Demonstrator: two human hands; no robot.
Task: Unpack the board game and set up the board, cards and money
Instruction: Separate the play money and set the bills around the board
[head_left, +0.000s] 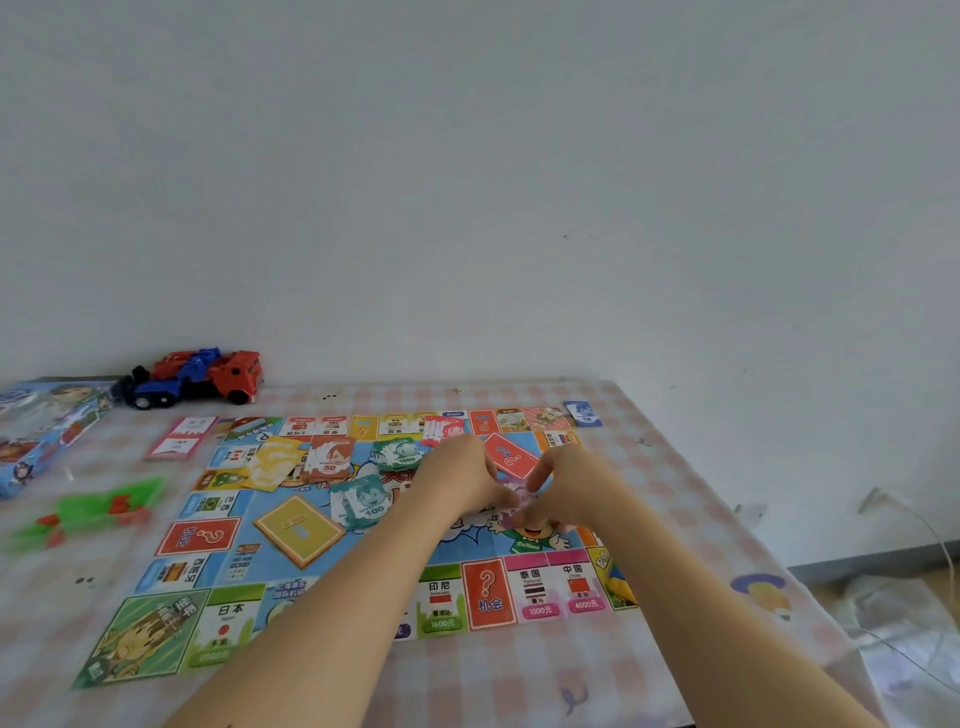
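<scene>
Pink notes (519, 506): blurred stack over the board (322, 566), between both hands.
Left hand (457, 478): fingers curled on it.
Right hand (566, 483): fingertips pinching it.
Green 100 notes (361, 501): just left.

Game board (228, 621) lying flat before me.
On it, money stacks (330, 457) fan from 10 to 12 o'clock; red chance deck (510, 455) at 2 o'clock, yellow deck (300, 529) at 9 o'clock, both tilted.
</scene>
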